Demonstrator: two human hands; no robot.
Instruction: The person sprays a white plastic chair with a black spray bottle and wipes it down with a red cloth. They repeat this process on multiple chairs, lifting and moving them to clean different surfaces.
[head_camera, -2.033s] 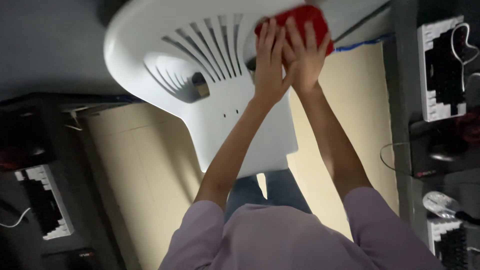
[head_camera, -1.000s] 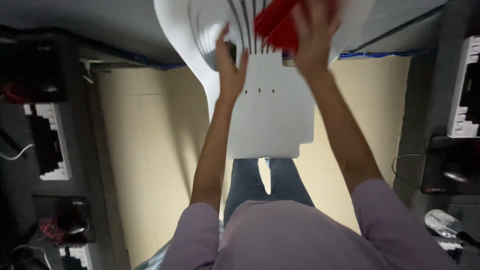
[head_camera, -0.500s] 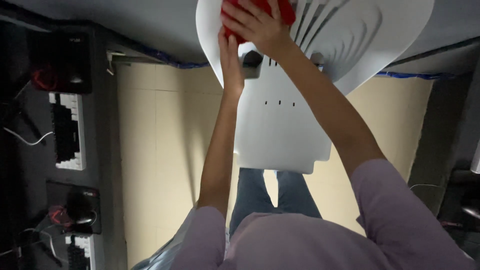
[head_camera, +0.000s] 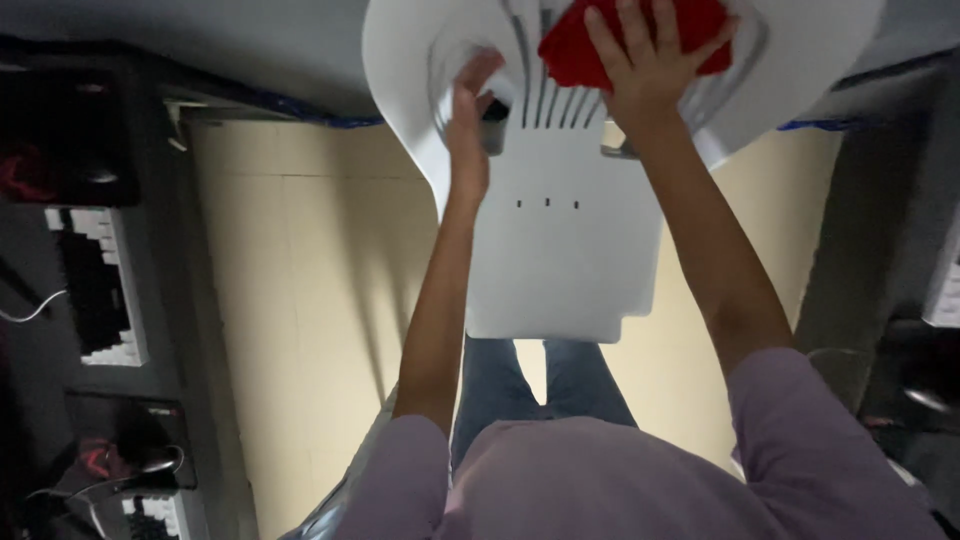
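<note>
Right hand spread flat, fingers apart, pressing a red cloth against the slatted back of a white moulded plastic chair. Left hand curled at the chair back's lower slats, beside a dark opening; whether its grip is closed there, cannot tell. Black-and-white keyboard on the dark worktop, well apart.
</note>
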